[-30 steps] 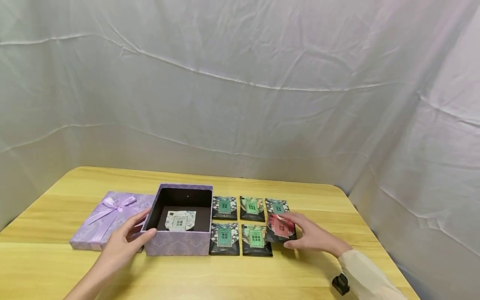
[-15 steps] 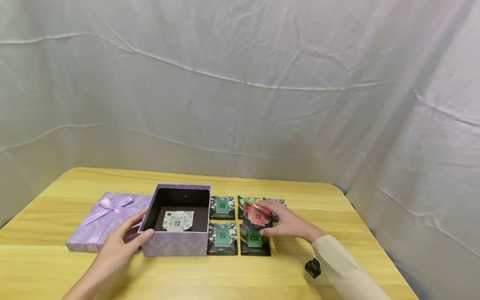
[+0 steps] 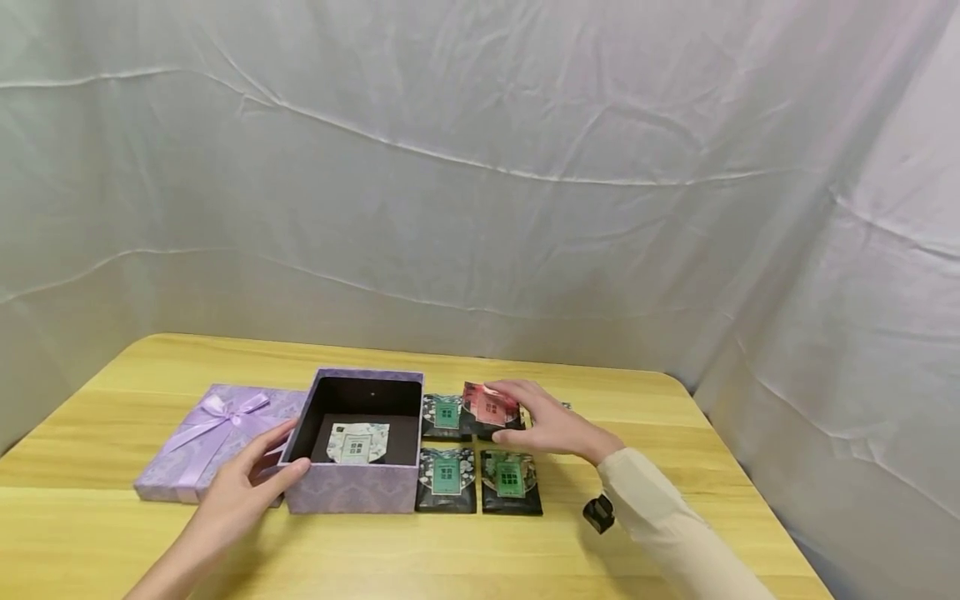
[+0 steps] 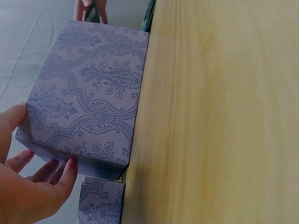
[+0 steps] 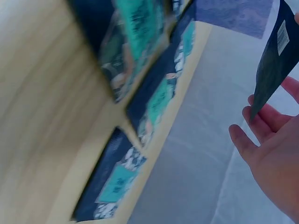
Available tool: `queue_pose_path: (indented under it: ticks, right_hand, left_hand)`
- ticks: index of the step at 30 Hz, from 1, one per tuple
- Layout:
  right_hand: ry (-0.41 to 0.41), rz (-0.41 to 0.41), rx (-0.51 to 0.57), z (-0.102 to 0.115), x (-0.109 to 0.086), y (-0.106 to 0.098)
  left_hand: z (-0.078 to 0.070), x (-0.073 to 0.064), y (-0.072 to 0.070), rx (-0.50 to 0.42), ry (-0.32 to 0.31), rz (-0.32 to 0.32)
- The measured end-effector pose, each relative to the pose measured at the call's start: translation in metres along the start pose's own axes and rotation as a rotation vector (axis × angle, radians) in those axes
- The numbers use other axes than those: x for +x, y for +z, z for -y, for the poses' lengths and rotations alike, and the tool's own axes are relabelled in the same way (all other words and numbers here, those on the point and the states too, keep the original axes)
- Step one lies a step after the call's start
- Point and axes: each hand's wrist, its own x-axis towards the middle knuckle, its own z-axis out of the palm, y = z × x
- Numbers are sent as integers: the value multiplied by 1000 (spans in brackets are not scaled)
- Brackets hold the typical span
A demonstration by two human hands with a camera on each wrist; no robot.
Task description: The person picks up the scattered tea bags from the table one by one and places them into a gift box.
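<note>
My right hand (image 3: 551,423) holds a black tea sachet with a red label (image 3: 491,404) above the back row, its barcoded back (image 5: 280,51) showing in the right wrist view. Below it, black sachets with green labels lie in two rows, including a front left one (image 3: 446,479) and a front middle one (image 3: 511,482). At the lidless purple box (image 3: 352,489), my left hand (image 3: 251,475) grips the near left corner, thumb at the front and fingers along the left side. A pale sachet (image 3: 358,443) lies inside.
The purple box lid (image 3: 217,442) with a ribbon bow lies left of the box, partly behind my left hand. A white cloth (image 3: 480,208) hangs behind the wooden table (image 3: 375,558). A small black device (image 3: 599,513) sits at the right sleeve.
My right hand has lifted the red-labelled sachet from the right end of the front row and carried it left over the back row. The left hand stays on the box.
</note>
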Motion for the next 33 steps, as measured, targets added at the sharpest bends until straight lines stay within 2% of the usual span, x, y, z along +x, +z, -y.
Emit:
queue_pose_path:
  ticks: [8, 13, 21, 29, 33]
  right_hand:
    - [-40, 41, -17, 27, 13, -11]
    - [-88, 48, -75, 45, 25, -14]
    - [-119, 69, -52, 71, 44, 0]
    - [-144, 6, 30, 89, 51, 14]
    - [-145, 12, 41, 95, 57, 20]
  left_hand:
    - [0, -3, 2, 14, -5, 0]
    - [-1, -2, 2, 6, -8, 1]
    - [-1, -1, 1, 5, 2, 1]
    - [-1, -1, 2, 8, -1, 2]
    - [-1, -1, 2, 2, -7, 5]
